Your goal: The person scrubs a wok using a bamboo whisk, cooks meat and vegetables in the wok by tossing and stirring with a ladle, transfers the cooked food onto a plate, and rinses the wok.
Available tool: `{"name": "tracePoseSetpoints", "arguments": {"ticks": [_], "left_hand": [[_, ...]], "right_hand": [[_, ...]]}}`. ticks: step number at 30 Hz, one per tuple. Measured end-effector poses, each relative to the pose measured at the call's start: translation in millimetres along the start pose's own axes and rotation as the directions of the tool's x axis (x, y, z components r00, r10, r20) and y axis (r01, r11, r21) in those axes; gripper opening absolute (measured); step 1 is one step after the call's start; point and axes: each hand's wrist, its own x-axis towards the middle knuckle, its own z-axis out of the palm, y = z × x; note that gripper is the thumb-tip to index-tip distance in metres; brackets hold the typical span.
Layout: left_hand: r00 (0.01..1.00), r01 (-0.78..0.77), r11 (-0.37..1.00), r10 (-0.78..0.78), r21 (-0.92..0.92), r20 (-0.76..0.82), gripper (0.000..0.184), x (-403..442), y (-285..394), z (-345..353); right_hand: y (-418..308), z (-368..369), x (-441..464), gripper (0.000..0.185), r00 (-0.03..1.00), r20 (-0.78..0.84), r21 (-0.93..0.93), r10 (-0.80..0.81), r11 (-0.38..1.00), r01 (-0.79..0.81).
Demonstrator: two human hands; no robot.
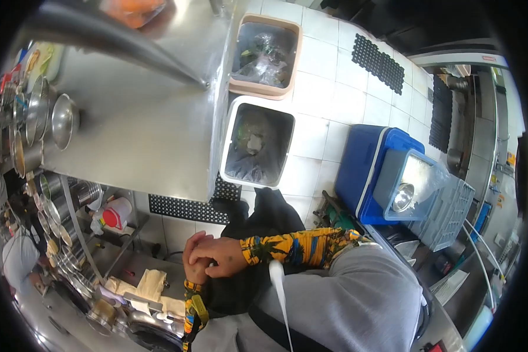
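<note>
My two hands meet in front of my body, low in the head view, over dark trousers. My right hand (220, 257) comes from the side of the patterned yellow sleeve (299, 246) and lies over the other hand with its fingers curled. Under it is my left hand (195, 264), partly covered, its wrist in a matching sleeve with a yellow band (199, 308). No object shows in either hand, though what lies between the palms is hidden. A white cord hangs down over my grey shirt (346, 299).
Two bins, one beige-rimmed (295, 58) and one white-rimmed (288, 146), stand beside a steel table (141, 129). A blue cooler (358, 170) holds a grey-blue crate (387, 176). Metal bowls (64, 121) and a red-lidded tub (118, 212) are at left. Another person (20, 258) stands far left.
</note>
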Motion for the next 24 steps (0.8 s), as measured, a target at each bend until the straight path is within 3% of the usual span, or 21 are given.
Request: {"name": "tracePoseSetpoints", "arguments": {"ticks": [4,5,6,8,10,11,12,13,14,15,16,17,18,20,21,22,24], "left_hand": [[1.000,0.016,0.997,-0.017,0.078,0.007,0.046,4,-3,0],[0.997,-0.058,0.968,0.044,0.245,0.063,0.046,6,-1,-3],[0.993,-0.072,0.993,0.062,0.096,0.104,0.043,4,1,-6],[0.993,0.117,0.993,-0.116,0.032,-0.035,0.039,3,-12,-5],[0.995,0.064,0.998,-0.063,0.020,-0.078,0.035,-8,-19,-22],[0.994,0.029,0.999,-0.027,0.016,-0.103,0.033,-11,-23,-32],[0.993,0.004,1.000,-0.002,0.021,-0.121,0.031,-13,-28,-42],[0.990,-0.019,0.999,0.023,0.029,-0.138,0.029,-15,-33,-53],[0.986,-0.052,0.998,0.057,0.039,-0.156,0.027,-14,-40,-66],[0.985,-0.046,0.994,0.061,0.094,-0.160,0.022,-10,-50,-77],[0.969,-0.175,0.921,0.224,0.350,-0.105,0.020,-3,-52,-87],[0.932,-0.299,0.853,0.358,0.427,-0.062,0.020,5,-75,-99],[0.948,-0.294,0.881,0.317,0.370,-0.002,0.027,16,-97,-110],[0.977,-0.180,0.880,0.110,0.440,0.181,0.041,12,-58,-120],[0.960,-0.270,0.852,0.204,0.449,0.190,0.050,8,-59,-125],[0.971,-0.208,0.895,0.138,0.395,0.197,0.055,0,-52,-133],[0.963,-0.233,0.944,0.190,0.232,0.191,0.059,-23,-48,-154]], "right_hand": [[3,-2,-3,0.041,1.000,-0.010,-0.013,0.019,1.000,-0.019],[4,-6,-4,0.040,1.000,-0.024,-0.020,0.014,1.000,-0.015],[4,-3,-9,0.039,0.999,-0.031,-0.012,0.018,1.000,-0.018],[26,-18,-17,0.035,0.982,-0.141,-0.128,-0.129,0.986,0.111],[26,-55,-39,0.026,0.953,-0.290,-0.120,0.084,0.985,-0.124],[59,-69,-50,0.024,0.890,-0.370,0.026,0.266,0.961,-0.276],[91,-89,-65,0.026,0.842,-0.431,-0.035,0.325,0.926,-0.376],[124,-104,-81,0.028,0.782,-0.441,-0.184,0.441,0.808,-0.560],[173,-111,-98,0.029,0.786,-0.352,-0.480,0.509,0.622,-0.618],[221,-118,-115,0.030,0.780,-0.259,-0.742,0.570,0.399,-0.538],[252,-125,-125,0.030,0.765,-0.245,-0.817,0.596,0.298,-0.494],[267,-120,-131,0.030,0.758,-0.258,-0.815,0.599,0.287,-0.504],[274,-117,-125,0.030,0.745,-0.288,-0.785,0.601,0.297,-0.543],[285,-109,-96,0.031,0.715,-0.342,-0.699,0.610,0.344,-0.627],[287,-105,-78,0.031,0.686,-0.376,-0.618,0.623,0.383,-0.687],[296,-103,-63,0.031,0.638,-0.406,-0.490,0.654,0.434,-0.756],[300,-87,-28,0.032,0.528,-0.409,-0.098,0.744,0.539,-0.837]]}}
